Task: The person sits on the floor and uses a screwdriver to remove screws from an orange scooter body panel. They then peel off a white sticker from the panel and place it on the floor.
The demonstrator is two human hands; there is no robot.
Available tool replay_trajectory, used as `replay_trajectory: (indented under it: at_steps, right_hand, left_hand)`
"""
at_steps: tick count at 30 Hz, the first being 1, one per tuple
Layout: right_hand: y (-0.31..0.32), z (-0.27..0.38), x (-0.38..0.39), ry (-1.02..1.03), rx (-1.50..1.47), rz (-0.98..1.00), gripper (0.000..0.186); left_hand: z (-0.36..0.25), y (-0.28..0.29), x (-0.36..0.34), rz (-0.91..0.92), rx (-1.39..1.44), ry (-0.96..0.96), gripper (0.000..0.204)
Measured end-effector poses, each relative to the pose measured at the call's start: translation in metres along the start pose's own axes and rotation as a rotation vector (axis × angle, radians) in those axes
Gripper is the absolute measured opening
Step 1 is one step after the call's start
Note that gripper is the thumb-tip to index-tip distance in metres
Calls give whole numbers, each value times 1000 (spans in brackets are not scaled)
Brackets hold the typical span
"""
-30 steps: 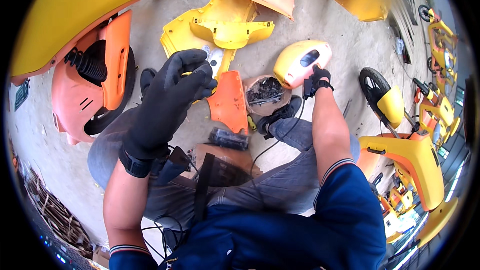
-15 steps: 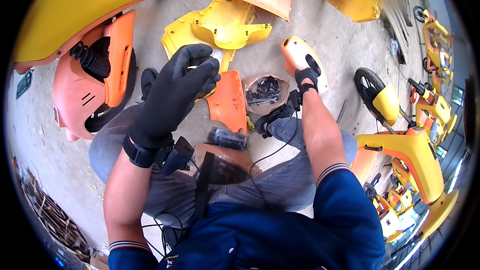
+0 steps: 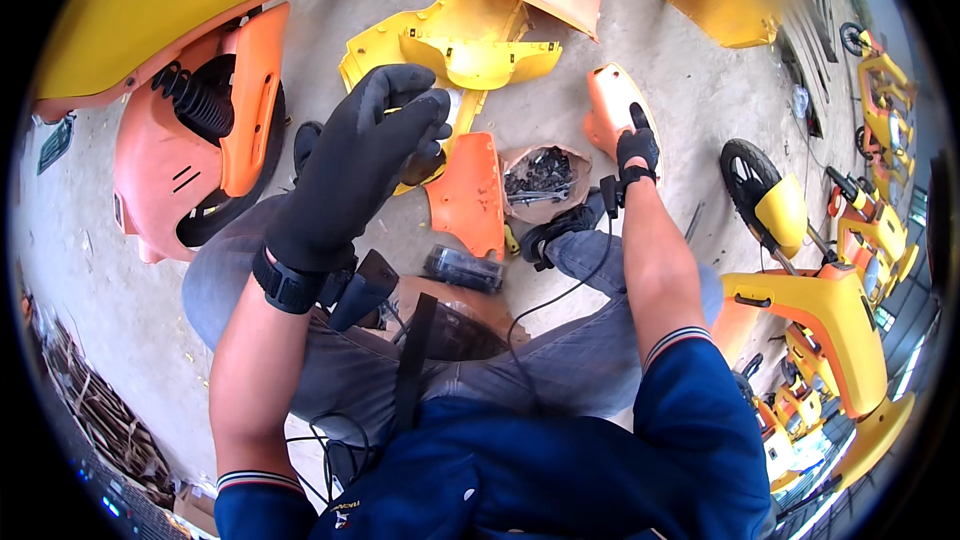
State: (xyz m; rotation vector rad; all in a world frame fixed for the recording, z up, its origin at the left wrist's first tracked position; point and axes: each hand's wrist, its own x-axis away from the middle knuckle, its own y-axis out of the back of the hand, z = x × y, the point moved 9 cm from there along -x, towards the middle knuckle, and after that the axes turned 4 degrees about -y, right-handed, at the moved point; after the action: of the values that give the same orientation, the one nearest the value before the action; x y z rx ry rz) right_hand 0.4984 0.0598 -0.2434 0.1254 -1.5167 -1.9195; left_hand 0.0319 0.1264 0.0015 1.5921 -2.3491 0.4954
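Note:
My left hand (image 3: 365, 155), in a black glove, is raised in front of the yellow floor panels. Its fingers are curled in toward the thumb; whatever may be between them is hidden. Farther right, my right hand (image 3: 637, 148), gloved too, grips the near end of an orange scooter panel (image 3: 610, 98) with a pale side. A dark slot shows in this panel close to my fingers. Between my hands lie a flat orange panel (image 3: 470, 195) and an open bag (image 3: 570, 202) holding dark screws and small hardware. Beyond my left hand rests a yellow panel (image 3: 480, 60).
An orange and yellow scooter body (image 3: 165, 165) stands at the left. To the right are a black wheel (image 3: 750, 185) and a yellow scooter frame (image 3: 820, 310). A clear plastic box (image 3: 463, 268) lies between my legs. Cables hang by my right wrist.
The whole view has shifted, so the floor things appear farther right. My right hand and the orange panel have turned slightly more upright. My left hand keeps its curled shape.

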Motion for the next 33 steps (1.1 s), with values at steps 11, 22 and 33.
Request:
replay_trajectory:
  at_steps: [11,22,33]
  right_hand:
    - [-148,-22,23,326,305,384,27]
    - [-150,56,160,845,120,283,23]
    - [-161,45,193,469,-295,365,25]
  left_hand:
    - [-5,9,2,-28,112,-33,42]
    - [-14,19,12,-1,137,-129,42]
    - [-25,14,21,34,134,-207,38]
